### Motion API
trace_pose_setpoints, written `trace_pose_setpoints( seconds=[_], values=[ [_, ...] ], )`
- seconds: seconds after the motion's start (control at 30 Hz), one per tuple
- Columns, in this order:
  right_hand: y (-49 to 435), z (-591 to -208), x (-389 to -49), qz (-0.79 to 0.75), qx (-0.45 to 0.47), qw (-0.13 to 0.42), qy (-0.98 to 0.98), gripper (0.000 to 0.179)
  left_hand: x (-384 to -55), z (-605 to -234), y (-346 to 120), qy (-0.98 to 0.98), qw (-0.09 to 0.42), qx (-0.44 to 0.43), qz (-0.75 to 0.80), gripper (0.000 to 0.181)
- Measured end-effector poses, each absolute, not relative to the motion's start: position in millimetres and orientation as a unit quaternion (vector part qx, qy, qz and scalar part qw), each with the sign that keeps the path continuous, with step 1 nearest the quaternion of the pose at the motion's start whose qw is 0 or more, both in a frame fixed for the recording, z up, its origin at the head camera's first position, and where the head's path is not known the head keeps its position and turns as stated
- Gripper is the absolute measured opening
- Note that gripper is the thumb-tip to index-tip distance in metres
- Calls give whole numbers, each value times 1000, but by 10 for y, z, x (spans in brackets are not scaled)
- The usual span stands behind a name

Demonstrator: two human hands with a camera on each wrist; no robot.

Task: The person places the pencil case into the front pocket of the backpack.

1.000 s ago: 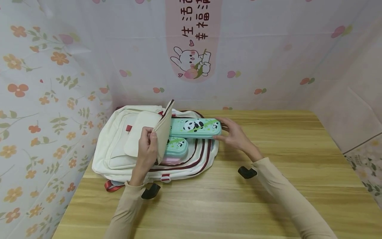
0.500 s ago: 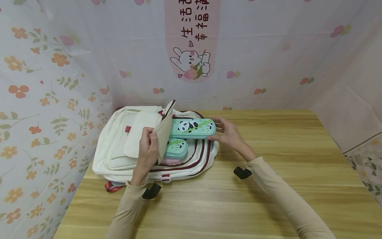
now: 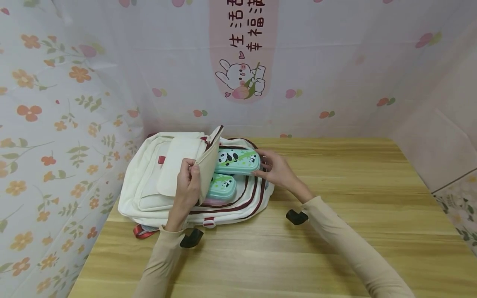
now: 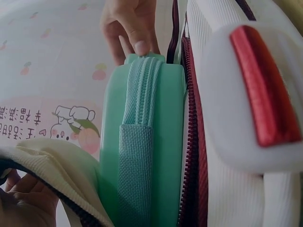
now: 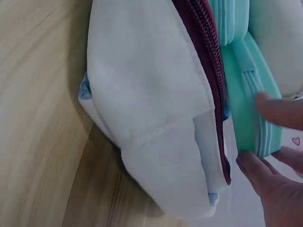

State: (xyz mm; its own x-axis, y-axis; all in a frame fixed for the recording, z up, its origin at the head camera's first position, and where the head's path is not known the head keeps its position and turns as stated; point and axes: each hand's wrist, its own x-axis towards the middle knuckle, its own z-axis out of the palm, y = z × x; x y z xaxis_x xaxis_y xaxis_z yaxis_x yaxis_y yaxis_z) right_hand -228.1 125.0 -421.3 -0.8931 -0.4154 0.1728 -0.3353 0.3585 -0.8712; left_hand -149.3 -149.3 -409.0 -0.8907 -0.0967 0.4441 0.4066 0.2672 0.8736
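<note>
A cream backpack (image 3: pixel 143 178) with dark red zips lies on its back on the table. My left hand (image 3: pixel 187 182) grips the edge of its front flap (image 3: pixel 209 167) and holds it raised. Under the flap, a mint-green panda pencil case (image 3: pixel 240 160) lies partly inside the opening. My right hand (image 3: pixel 275 169) holds this case by its right end, thumb on the near side (image 5: pixel 241 113). Nearer to me, a second green panda pencil case (image 3: pixel 222 188) sticks out of the opening. Below it shows a pink thing (image 3: pixel 218 202), mostly hidden. The flap covers both cases' left ends.
The backpack rests on a wood-grain table (image 3: pixel 335 198), towards its back left. Behind it hangs a printed cloth (image 3: pixel 328 74), and a floral cloth (image 3: pixel 56 165) hangs at the left. A red strap loop (image 3: pixel 144 232) pokes out at the bag's lower left.
My right hand has moved left, sliding the far pencil case deeper under the flap. Less of that case shows now. My left hand keeps the flap raised in nearly the same place.
</note>
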Motion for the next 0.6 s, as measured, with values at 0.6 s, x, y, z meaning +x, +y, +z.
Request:
trace_pose_setpoints(
  seconds=[0.6],
  values=[
    [942, -4240, -2275, -505, -219, 37, 834, 63, -1479, -4090, -1485, -766, 203, -110, -600, 15]
  ],
)
